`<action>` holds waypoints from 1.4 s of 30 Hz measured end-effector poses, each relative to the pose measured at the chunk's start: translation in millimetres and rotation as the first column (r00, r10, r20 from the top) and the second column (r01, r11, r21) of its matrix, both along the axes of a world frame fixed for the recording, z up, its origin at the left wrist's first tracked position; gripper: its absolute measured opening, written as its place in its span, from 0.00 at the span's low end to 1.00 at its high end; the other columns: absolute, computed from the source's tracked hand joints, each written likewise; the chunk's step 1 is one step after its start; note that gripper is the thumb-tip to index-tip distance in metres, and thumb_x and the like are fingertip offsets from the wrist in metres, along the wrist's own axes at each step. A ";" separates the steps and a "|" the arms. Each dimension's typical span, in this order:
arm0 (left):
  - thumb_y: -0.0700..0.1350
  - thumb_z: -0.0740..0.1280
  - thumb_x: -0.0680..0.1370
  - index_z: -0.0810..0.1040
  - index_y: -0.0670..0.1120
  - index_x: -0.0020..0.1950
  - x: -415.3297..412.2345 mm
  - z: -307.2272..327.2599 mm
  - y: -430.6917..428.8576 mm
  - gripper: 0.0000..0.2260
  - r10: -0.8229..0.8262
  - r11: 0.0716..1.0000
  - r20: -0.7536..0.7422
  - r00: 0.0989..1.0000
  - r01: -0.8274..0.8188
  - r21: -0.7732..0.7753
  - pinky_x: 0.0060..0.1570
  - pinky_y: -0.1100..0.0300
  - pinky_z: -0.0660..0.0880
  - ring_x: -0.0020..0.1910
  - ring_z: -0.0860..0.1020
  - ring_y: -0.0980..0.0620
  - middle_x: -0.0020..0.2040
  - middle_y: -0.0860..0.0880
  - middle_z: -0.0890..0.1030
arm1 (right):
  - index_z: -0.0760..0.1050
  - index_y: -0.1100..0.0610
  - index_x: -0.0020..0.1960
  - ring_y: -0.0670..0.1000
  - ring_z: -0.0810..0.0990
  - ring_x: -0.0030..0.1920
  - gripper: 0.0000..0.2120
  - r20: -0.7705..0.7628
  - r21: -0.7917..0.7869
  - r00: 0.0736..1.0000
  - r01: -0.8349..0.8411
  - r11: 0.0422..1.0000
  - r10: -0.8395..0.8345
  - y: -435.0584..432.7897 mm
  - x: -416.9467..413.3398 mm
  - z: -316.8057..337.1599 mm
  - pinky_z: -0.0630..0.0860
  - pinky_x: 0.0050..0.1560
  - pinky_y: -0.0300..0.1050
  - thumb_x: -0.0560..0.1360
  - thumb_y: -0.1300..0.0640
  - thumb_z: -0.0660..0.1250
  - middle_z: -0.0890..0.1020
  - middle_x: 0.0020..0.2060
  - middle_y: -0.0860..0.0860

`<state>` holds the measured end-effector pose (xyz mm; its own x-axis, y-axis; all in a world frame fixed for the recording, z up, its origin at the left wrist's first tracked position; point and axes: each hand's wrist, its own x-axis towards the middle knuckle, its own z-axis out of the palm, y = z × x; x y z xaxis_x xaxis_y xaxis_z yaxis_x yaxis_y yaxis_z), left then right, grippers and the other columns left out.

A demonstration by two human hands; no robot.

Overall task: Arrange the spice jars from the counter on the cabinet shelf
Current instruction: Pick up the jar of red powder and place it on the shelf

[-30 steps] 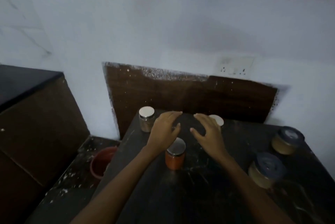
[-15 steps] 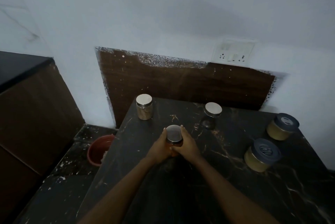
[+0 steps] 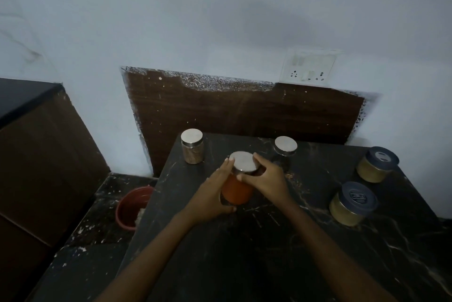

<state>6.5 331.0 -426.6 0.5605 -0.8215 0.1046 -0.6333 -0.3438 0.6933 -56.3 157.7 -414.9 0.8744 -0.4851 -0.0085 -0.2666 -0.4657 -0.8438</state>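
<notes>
Near the middle of the dark marble-look worktop [image 3: 269, 265], both hands are on the orange spice jar [image 3: 236, 191], the one with the flat silver lid [image 3: 244, 161]. The left hand [image 3: 212, 195] has its grip wrapped round the jar's left side, fingertips up by the lid's rim and thumb down near the base. The right hand [image 3: 267, 179] has its grip curled round the neck just under the lid, from the right. Honestly can't tell if the jar's bottom is touching the worktop or just off it.

At the far left corner a brown spice jar [image 3: 192, 152] stands upright with a silver lid. Just beyond the right hand there's a dark jar [image 3: 283, 154], same kind of lid, contents too murky to make out. Over on the right, well apart from the hands, are two yellowish jars with dark blue lids: the far yellow jar [image 3: 371, 170] and the near yellow jar [image 3: 347, 211].

Off the worktop's left edge, down on the speckled floor, sits a red bucket [image 3: 129, 206]. A brown wooden panel [image 3: 244, 110] backs the worktop against the white wall, with a socket plate [image 3: 308, 68] above it.
</notes>
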 end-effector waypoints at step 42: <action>0.51 0.80 0.59 0.45 0.65 0.74 -90.4 129.6 25.4 0.56 -0.308 0.859 -0.043 0.950 0.259 -0.441 0.54 0.74 0.72 0.71 0.54 0.68 0.72 0.67 0.48 | 0.38 0.26 0.69 0.38 0.63 0.69 0.64 0.111 0.045 0.829 -0.555 0.831 0.548 6.0 -155.2 148.3 0.75 0.54 0.34 0.56 0.57 0.82 0.46 0.72 0.30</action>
<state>-83.9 356.4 -297.0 0.3381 -0.8362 0.4319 -0.5709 0.1826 0.8005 -211.5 163.6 -266.6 0.9948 0.0772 0.0666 0.0944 -0.4498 -0.8881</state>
